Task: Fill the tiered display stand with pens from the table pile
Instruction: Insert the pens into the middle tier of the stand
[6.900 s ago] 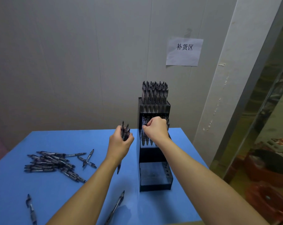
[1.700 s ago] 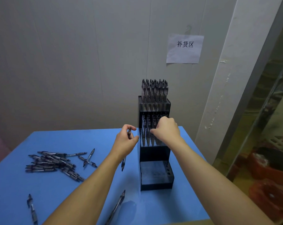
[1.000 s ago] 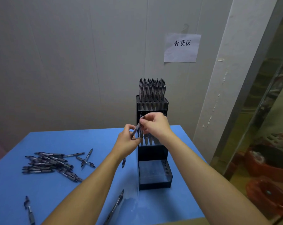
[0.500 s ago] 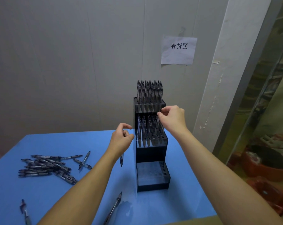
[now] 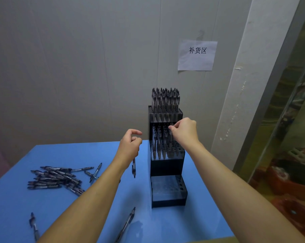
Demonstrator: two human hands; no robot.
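Dim, flat indoor light, soft arm shadows on the blue table point(image 5: 209, 216) at lower centre, wide-angle bending toward the frame edges, murky right side, fine detail on the pens slightly soft

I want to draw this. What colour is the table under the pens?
Bright blue table, plain with no pattern. The head view shows it.

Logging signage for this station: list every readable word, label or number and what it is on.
"补货区": on the white paper sheet stuck to the wall.
Print on the pens in the table pile: too small and blurred to read.
Display stand: no readable text.
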